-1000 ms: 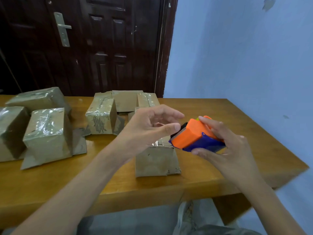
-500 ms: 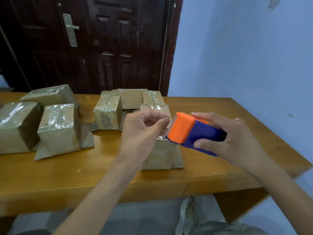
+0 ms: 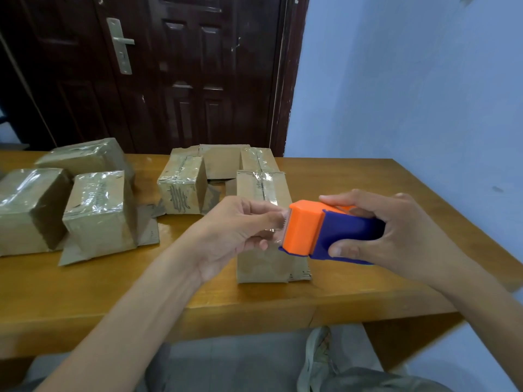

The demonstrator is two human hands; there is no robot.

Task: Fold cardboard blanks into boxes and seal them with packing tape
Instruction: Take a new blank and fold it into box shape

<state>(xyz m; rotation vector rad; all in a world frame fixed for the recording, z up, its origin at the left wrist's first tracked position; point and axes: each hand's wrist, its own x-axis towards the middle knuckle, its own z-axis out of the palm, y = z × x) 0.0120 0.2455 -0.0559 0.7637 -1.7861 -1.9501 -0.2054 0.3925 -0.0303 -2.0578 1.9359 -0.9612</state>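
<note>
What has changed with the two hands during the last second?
The left hand closed from open fingers into a pinch at the toothed mouth of the orange-and-blue plastic tape dispenser, apparently on the clear tape end. The right hand holds the dispenser as before.

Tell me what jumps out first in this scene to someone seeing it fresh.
The orange-and-blue tape dispenser, gripped in the right hand above the table's near edge, stands out first. The left hand pinches at its toothed end. Behind them, taped cardboard boxes crowd the wooden table.

Soft, even daylight; glare on the taped boxes [image 3: 96, 190]; wide-angle bending at the edges.
</note>
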